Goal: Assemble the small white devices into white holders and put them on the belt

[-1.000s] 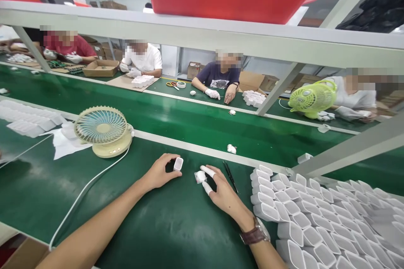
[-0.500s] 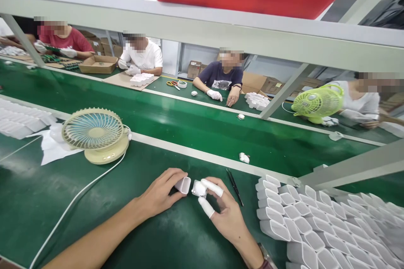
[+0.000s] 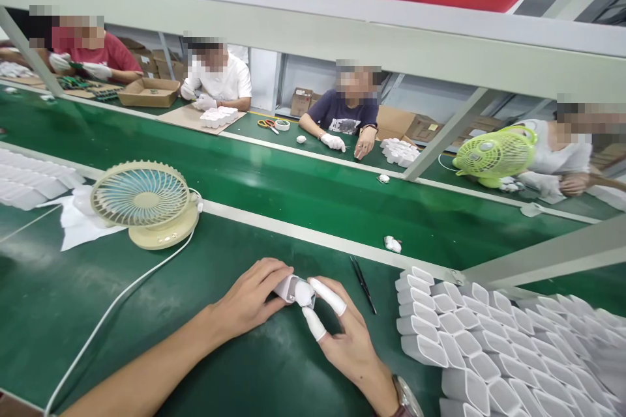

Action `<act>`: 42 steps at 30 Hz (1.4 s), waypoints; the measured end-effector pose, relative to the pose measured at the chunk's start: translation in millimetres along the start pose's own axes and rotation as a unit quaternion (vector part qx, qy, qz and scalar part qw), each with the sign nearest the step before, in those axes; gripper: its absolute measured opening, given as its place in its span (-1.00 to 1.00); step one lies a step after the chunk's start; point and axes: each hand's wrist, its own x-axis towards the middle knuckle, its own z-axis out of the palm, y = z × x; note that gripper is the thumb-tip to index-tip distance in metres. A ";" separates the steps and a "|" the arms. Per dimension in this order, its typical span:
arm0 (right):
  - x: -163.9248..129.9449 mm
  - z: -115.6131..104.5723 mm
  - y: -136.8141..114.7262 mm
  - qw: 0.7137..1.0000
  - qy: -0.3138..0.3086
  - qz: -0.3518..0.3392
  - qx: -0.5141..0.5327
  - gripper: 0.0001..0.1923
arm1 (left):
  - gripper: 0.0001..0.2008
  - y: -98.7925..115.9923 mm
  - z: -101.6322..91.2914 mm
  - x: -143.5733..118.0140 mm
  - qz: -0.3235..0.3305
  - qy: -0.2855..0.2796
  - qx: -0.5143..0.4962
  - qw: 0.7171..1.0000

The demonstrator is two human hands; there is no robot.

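Note:
My left hand (image 3: 259, 293) is closed around a small white plastic housing (image 3: 284, 288), its open end facing right. My right hand (image 3: 340, 319), with white finger cots on thumb and forefinger, pinches a small part with a rounded white piece (image 3: 304, 293) on it. That part's left end is at the mouth of the housing, seemingly partly inside it; how deep I cannot tell. Black tweezers (image 3: 363, 285) lie on the green table to the right of my right hand.
Many white open housings (image 3: 469, 332) stand packed at the right, more (image 3: 34, 179) at the left. A beige fan (image 3: 144, 199) with a white cord is left. Beyond the rail, a white part (image 3: 392, 244) lies on the green belt (image 3: 303, 189). Co-workers sit opposite, under a shelf (image 3: 313, 19).
My right hand has moved left, bringing the white part from beside the housing to its mouth. The white part on the belt has shifted right in the view. My left hand keeps its hold.

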 end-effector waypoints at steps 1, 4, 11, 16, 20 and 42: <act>0.0 0.0 -0.5 1.000 -0.002 -0.001 -0.001 -0.44 | -0.52 0.7 -0.2 0.0 0.002 0.002 0.001 1.000; 0.2 0.2 -3.0 1.000 -0.010 0.004 -0.006 -0.45 | -0.53 1.4 -0.9 -0.1 0.008 0.006 0.001 1.000; 0.5 0.2 -9.0 0.999 -0.025 0.002 -0.022 -0.43 | -0.54 0.2 -0.5 -0.1 0.022 0.007 0.008 1.000; 1.2 0.8 -11.3 0.999 -0.022 0.004 -0.023 -0.46 | -0.57 2.3 -0.8 1.3 0.031 0.019 0.010 0.999; 2.9 2.6 -13.4 1.000 -0.016 0.000 -0.017 -0.44 | -0.57 2.1 -0.5 1.2 0.036 0.020 0.017 0.999; -7.5 12.7 8.9 0.996 -0.040 0.000 -0.078 -0.42 | -0.52 -0.1 2.8 1.2 -0.040 -0.019 -0.033 0.998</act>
